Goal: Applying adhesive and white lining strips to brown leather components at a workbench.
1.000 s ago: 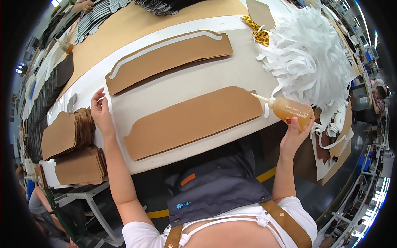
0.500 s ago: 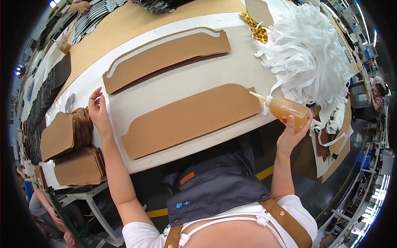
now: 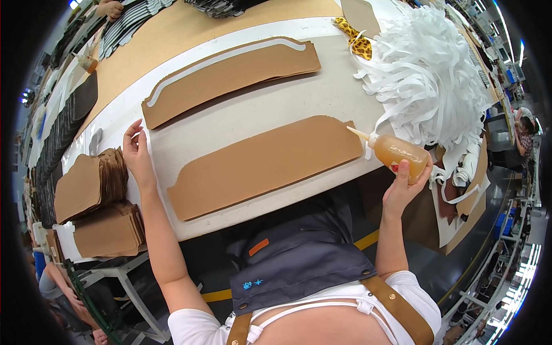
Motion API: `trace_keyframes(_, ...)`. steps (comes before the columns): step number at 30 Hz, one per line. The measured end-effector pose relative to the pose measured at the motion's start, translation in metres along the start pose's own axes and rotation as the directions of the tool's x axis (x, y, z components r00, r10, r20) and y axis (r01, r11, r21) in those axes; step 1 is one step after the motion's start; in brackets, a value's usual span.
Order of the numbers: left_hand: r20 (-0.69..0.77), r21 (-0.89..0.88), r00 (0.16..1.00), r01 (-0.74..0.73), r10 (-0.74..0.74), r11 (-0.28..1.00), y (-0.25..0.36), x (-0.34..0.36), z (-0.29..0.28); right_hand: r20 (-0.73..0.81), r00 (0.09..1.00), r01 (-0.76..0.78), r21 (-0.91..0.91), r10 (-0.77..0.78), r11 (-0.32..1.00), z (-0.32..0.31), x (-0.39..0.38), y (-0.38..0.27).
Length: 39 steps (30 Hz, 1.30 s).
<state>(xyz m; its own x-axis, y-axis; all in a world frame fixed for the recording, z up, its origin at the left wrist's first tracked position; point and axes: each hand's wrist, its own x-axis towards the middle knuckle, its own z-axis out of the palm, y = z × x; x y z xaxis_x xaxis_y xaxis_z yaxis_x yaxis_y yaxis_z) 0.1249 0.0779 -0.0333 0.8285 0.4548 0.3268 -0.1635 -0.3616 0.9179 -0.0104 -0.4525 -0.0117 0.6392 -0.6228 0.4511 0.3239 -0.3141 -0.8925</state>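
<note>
My right hand (image 3: 407, 177) grips a squeeze bottle of amber liquid (image 3: 400, 154), its long nozzle pointing left over the right end of a brown shaped card piece (image 3: 261, 167). My left hand (image 3: 137, 150) is open with loosely bent fingers and holds nothing, left of that piece. Behind it lies a second brown piece (image 3: 236, 75), stacked on others, with a white strip (image 3: 224, 53) along its curved back edge. Both pieces lie on the pale table (image 3: 259, 106). A large pile of white ribbons (image 3: 425, 80) sits beyond the bottle at the right.
Stacks of brown card pieces (image 3: 86, 190) stand at the left, beside dark layered pieces (image 3: 60, 135). A leopard-print item (image 3: 353, 40) lies at the back, near another glue bottle's far-left station (image 3: 87, 64). A person's hand (image 3: 112, 8) shows top left; another person (image 3: 522, 138) sits far right.
Both hands and the bottle have shifted slightly up and left in the picture along with the whole scene. My grip on the bottle is the same.
</note>
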Motion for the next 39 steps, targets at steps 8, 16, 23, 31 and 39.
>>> trace_keyframes(8, 0.006, 0.004, 1.000, -0.013, 0.013, 1.000, 0.000, 0.000, 0.001, -0.002, 1.000, 0.018, -0.023, -0.018, 1.000, 0.004, -0.002, -0.004)
trace_keyframes(16, 0.014, 0.001, 1.000, -0.009, 0.009, 1.000, 0.001, -0.001, 0.002, 0.022, 0.998, 0.064, -0.074, -0.063, 0.995, 0.003, -0.002, -0.004)
trace_keyframes(23, 0.014, 0.005, 1.000, -0.022, 0.022, 1.000, -0.001, 0.000, 0.001, 0.050, 0.996, 0.077, -0.074, -0.073, 0.994, 0.005, -0.004, -0.010)
trace_keyframes(31, 0.012, -0.004, 1.000, -0.007, 0.007, 1.000, 0.000, -0.001, 0.001, 0.072, 0.995, 0.073, -0.103, -0.066, 0.992, 0.007, -0.009, -0.015)
trace_keyframes(39, 0.015, -0.010, 1.000, 0.002, -0.002, 1.000, -0.001, 0.000, 0.000, 0.124, 0.980, 0.164, -0.080, -0.154, 0.983, 0.006, -0.011, -0.002)
